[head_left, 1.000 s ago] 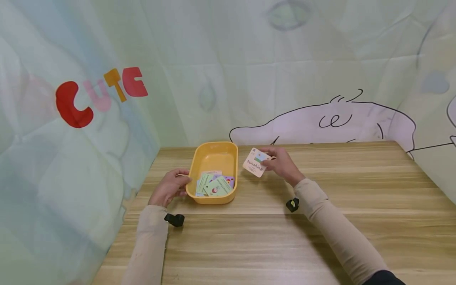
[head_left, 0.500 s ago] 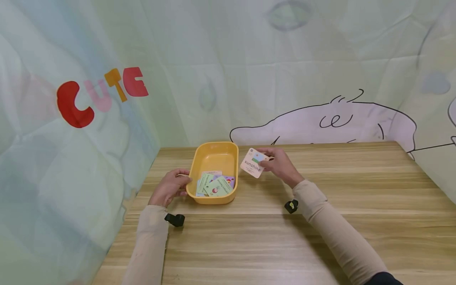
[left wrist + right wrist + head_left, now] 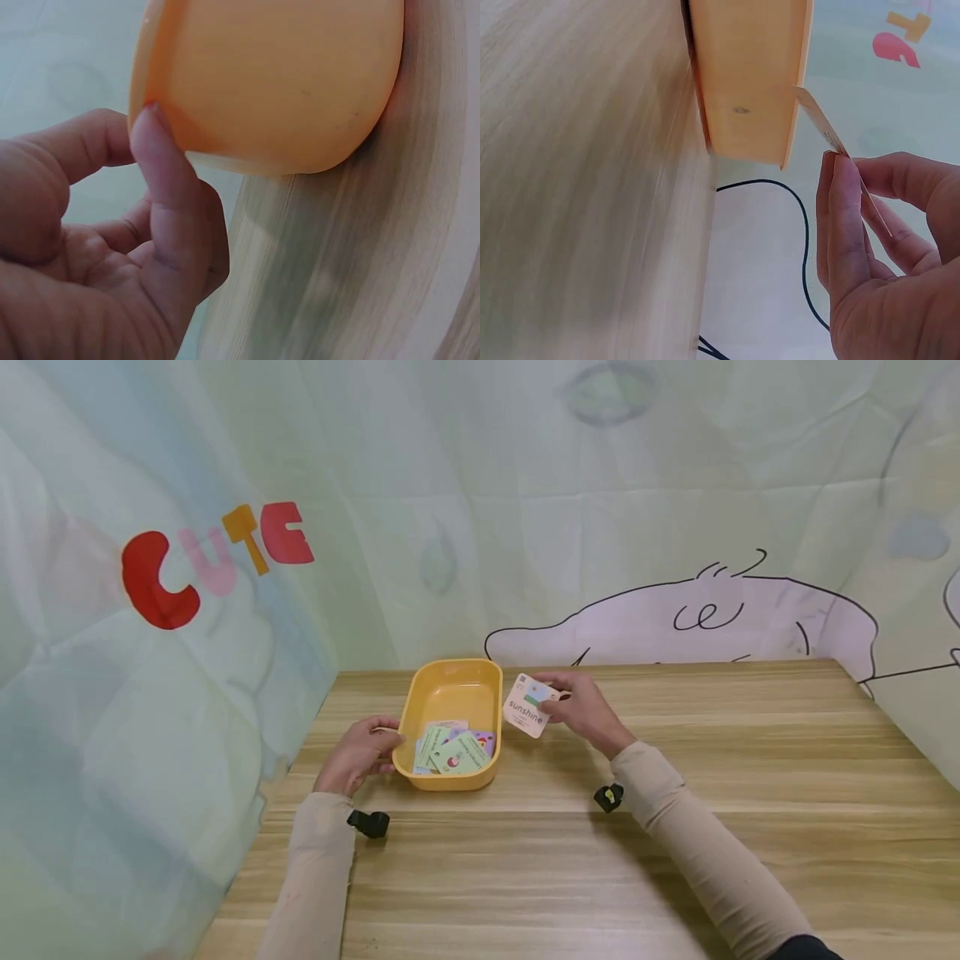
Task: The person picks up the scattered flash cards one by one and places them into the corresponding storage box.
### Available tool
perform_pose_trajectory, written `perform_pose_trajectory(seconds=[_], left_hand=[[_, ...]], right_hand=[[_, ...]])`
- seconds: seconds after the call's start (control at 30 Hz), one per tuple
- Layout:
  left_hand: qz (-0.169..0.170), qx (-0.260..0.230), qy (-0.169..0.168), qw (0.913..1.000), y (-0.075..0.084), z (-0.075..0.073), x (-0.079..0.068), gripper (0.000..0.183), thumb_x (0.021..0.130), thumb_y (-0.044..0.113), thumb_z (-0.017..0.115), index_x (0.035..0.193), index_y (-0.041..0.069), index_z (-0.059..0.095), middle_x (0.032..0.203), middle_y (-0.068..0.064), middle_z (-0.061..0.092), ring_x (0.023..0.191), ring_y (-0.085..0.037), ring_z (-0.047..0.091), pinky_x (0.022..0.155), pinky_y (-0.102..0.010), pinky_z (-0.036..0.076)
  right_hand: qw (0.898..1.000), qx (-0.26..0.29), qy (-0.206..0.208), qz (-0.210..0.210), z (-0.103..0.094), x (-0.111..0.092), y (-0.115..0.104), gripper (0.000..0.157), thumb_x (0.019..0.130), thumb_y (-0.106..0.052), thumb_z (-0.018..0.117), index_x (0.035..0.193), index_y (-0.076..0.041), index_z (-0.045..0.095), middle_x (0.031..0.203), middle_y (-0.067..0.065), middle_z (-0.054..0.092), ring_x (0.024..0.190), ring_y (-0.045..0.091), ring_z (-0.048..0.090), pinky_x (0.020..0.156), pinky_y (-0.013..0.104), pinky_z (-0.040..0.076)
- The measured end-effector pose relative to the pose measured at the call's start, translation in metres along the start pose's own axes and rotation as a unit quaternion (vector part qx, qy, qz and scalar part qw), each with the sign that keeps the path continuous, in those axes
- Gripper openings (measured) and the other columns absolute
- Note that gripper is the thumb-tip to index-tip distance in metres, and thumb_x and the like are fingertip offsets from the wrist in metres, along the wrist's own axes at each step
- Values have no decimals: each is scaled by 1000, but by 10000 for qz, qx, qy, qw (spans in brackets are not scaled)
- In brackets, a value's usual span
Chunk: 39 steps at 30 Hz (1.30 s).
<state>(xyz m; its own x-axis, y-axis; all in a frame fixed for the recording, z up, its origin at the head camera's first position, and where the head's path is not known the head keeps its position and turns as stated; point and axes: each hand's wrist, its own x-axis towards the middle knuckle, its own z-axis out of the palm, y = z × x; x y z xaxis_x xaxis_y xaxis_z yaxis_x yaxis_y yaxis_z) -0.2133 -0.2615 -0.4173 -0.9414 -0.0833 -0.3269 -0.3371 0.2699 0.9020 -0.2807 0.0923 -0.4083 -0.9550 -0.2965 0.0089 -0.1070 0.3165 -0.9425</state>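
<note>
A yellow plastic bin (image 3: 450, 782) stands on the wooden table, with several printed cards (image 3: 461, 756) lying in its near end. At its left side my left hand (image 3: 358, 753) pinches the rim; the left wrist view shows a fingertip against the bin's wall (image 3: 285, 90). Just off the right rim, a square white card (image 3: 528, 706) reading "sunshine" is raised above the table and tilted. My right hand (image 3: 588, 710) pinches this card by its right side between thumb and fingers. Edge-on, the card (image 3: 821, 120) appears close to the bin's wall in the right wrist view.
The wooden table (image 3: 675, 760) extends to the right and toward me. A printed cloth backdrop (image 3: 420, 527) rises behind its far edge, and another cloth side with "CUTE" lettering (image 3: 159, 581) stands at the left. A black wrist camera (image 3: 609, 797) sits by the right sleeve.
My right hand has moved slightly left with the sunshine card, bringing it nearer the bin's right rim. The left hand and the bin have stayed in place.
</note>
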Motion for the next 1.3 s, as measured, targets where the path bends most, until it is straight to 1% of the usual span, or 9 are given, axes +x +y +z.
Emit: perform_pose_trajectory(seconds=[0.2, 0.4, 0.67, 1.0, 1.17, 1.3], left_hand=[[-10, 9, 26, 10000, 0, 0, 0, 38, 101, 14, 61, 136, 3, 52, 109, -12, 63, 79, -15, 62, 63, -26, 58], [65, 61, -7, 10000, 1, -1, -1, 37, 101, 14, 59, 135, 2, 51, 112, -12, 62, 80, -16, 61, 66, -29, 59], [45, 48, -18, 10000, 2, -1, -2, 37, 101, 14, 59, 135, 2, 52, 111, -12, 62, 80, -16, 62, 66, -28, 59], [21, 19, -25, 10000, 1, -2, -2, 38, 101, 13, 59, 136, 2, 51, 112, -13, 62, 80, -17, 62, 64, -27, 58], [38, 43, -32, 10000, 1, -1, -2, 38, 101, 14, 59, 136, 2, 51, 110, -12, 63, 79, -16, 62, 66, -29, 59], [21, 54, -18, 10000, 2, -1, -3, 37, 101, 14, 59, 136, 3, 51, 110, -13, 63, 79, -16, 62, 67, -30, 60]], right_hand=[[9999, -50, 84, 107, -3, -1, -4, 49, 93, 0, 68, 139, -14, 62, 123, 12, 63, 103, 27, 62, 82, 35, 61], [10000, -37, 65, -5, -6, 0, -10, 49, 93, 1, 68, 139, -14, 62, 123, 13, 63, 103, 28, 63, 80, 32, 61], [10000, 0, -6, -51, -6, 0, -15, 48, 93, -1, 68, 139, -15, 63, 127, 11, 64, 103, 27, 63, 80, 33, 61], [9999, 14, -86, -106, 1, 0, -18, 49, 94, -2, 70, 139, -19, 62, 127, 9, 63, 103, 28, 61, 79, 32, 61], [9998, 74, -145, -122, 6, 1, -21, 49, 93, -2, 71, 138, -20, 64, 127, 8, 63, 102, 28, 59, 79, 33, 61], [9995, 86, -200, -241, 11, 2, -22, 48, 92, -1, 71, 136, -20, 65, 127, 8, 63, 101, 28, 59, 78, 33, 62]])
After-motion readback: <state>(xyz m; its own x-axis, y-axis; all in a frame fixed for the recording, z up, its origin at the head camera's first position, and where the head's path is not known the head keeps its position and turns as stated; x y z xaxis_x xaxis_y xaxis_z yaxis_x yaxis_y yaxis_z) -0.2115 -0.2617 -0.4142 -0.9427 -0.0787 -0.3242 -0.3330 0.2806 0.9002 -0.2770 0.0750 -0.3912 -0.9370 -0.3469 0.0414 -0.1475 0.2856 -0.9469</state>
